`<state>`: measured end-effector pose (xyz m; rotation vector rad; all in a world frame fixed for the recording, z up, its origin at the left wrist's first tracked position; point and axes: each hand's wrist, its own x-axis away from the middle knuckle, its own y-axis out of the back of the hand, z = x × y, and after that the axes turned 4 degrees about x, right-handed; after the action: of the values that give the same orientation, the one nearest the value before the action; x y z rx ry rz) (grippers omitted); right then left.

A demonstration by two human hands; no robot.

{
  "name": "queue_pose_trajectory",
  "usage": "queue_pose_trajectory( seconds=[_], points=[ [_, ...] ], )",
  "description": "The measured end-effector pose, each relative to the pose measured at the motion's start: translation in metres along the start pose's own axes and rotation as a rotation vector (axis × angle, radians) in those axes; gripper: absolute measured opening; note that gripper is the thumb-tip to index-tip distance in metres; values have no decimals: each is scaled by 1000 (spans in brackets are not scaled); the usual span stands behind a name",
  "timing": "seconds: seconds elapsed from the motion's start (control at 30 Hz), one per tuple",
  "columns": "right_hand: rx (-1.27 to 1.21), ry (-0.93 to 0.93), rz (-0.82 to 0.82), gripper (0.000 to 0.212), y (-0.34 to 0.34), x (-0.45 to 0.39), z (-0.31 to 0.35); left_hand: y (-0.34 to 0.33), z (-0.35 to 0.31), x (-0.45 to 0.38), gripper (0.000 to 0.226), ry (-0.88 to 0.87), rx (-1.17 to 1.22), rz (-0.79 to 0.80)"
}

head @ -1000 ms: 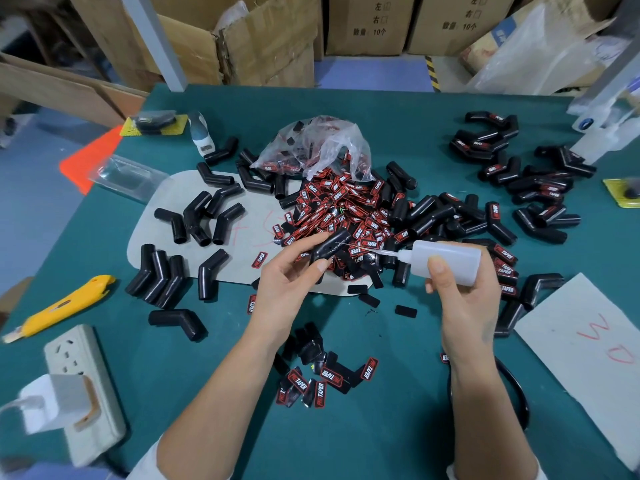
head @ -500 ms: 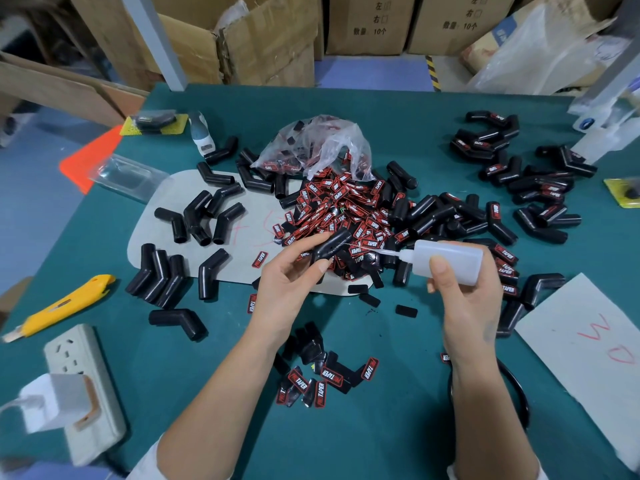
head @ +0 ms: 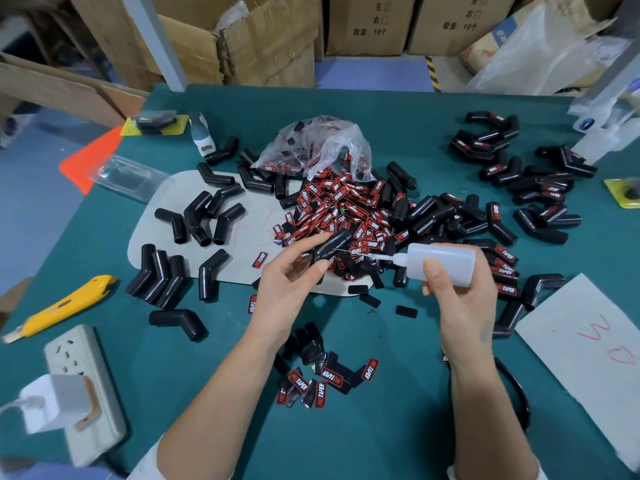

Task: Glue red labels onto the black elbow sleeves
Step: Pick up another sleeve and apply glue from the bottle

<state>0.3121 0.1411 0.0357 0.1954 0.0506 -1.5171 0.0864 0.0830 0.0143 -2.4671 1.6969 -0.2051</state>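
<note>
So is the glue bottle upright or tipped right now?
Tipped. The glue bottle lies nearly level in the right hand, its needle tip pointing left at the sleeve held by the left hand.

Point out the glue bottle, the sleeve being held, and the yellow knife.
glue bottle (head: 446,259): head view, middle of the white body.
held sleeve (head: 334,242): head view, upper arm above the fingers.
yellow knife (head: 65,306): head view, middle of the handle.

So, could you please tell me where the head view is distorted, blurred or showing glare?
Head view: wide-angle bending curves the table edge; the charger at lower left is smeared; soft glare on the plastic bag; both hands and the glue bottle stay sharp.
</note>
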Motion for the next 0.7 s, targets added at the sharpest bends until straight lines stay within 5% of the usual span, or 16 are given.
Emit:
queue_pose_trajectory(
  seconds=[0.7],
  points=[
    [-5,-4,20,22,-1,1,-1,0,0,0,38,8,16,0]
  ],
)
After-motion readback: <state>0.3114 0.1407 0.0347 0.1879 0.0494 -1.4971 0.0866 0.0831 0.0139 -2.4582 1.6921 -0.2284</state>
